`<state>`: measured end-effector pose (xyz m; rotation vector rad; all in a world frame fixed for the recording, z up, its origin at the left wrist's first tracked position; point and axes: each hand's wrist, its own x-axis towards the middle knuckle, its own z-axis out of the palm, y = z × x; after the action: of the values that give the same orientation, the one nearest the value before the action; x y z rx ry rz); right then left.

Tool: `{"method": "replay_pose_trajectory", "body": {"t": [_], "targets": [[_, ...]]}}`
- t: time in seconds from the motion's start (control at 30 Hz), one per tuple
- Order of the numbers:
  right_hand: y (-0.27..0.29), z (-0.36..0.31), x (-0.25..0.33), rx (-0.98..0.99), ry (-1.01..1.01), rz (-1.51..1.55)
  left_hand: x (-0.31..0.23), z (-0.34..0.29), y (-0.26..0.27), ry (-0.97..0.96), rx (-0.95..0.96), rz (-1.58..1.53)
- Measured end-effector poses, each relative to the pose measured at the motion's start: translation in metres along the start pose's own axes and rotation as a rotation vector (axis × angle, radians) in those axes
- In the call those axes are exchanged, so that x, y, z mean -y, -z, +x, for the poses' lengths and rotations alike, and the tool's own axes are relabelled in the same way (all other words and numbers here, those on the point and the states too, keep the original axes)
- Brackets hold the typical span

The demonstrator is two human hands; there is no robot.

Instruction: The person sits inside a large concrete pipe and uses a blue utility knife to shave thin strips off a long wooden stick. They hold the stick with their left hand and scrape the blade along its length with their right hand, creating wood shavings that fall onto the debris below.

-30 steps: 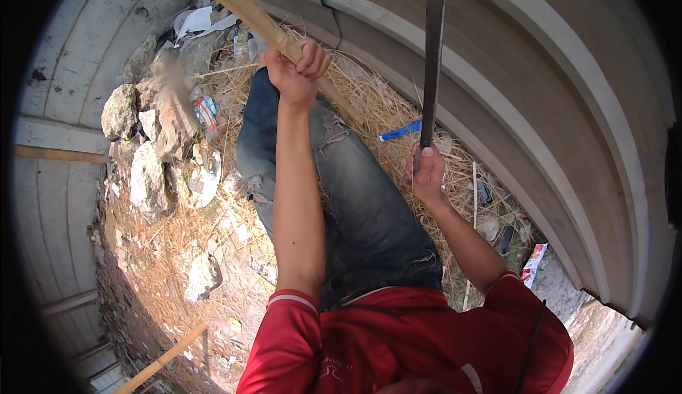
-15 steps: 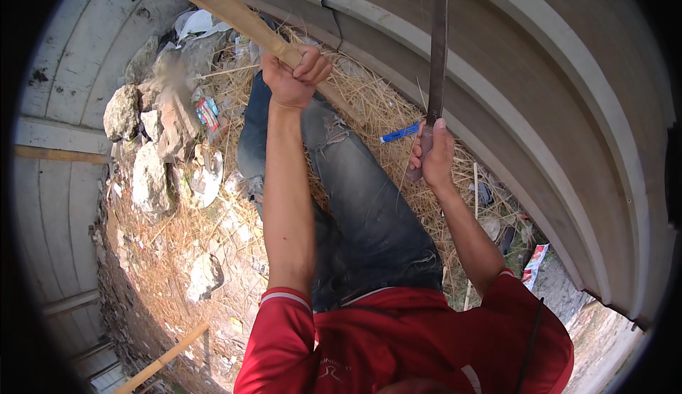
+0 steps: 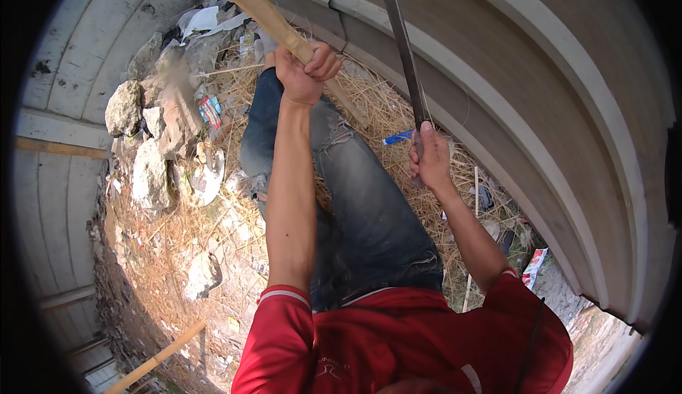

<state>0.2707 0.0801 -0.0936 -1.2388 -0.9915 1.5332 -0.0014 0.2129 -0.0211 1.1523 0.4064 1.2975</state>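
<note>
Straw (image 3: 369,103) and rubble lie below concrete steps (image 3: 497,74). Left hand (image 3: 305,74) grips a pole (image 3: 263,10) steady; right hand (image 3: 430,159) clasps a raised machete (image 3: 401,46), apart, probably to chop.

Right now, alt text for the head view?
Looking down, the left hand grips a pale wooden pole and the right hand holds a long machete, blade up. Below are blue jeans, dry straw and rocks beside a curved concrete wall.

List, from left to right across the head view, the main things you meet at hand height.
Grey rocks → left hand gripping a pale stick → right hand holding a long dark blade → curved wall.
</note>
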Motion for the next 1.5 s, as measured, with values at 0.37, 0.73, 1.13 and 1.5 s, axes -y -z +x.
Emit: {"method": "replay_pose_trajectory", "body": {"t": [0.37,0.73,1.13,1.5], "targets": [[0.055,-0.023,-0.132,0.065,-0.504,-0.622,-0.001,0.012,-0.003,-0.027,-0.023,-0.015],[0.007,-0.018,-0.045,-0.06,0.218,0.169,0.011,0.01,-0.014,-0.129,-0.278,0.078],[0.031,-0.018,-0.031,-0.035,-0.158,-0.096,0.017,0.019,-0.029,-0.215,-0.364,0.11],[0.072,-0.017,-0.2,0.003,-0.421,-0.584,0.024,0.019,-0.032,-0.206,-0.424,0.111]]}}
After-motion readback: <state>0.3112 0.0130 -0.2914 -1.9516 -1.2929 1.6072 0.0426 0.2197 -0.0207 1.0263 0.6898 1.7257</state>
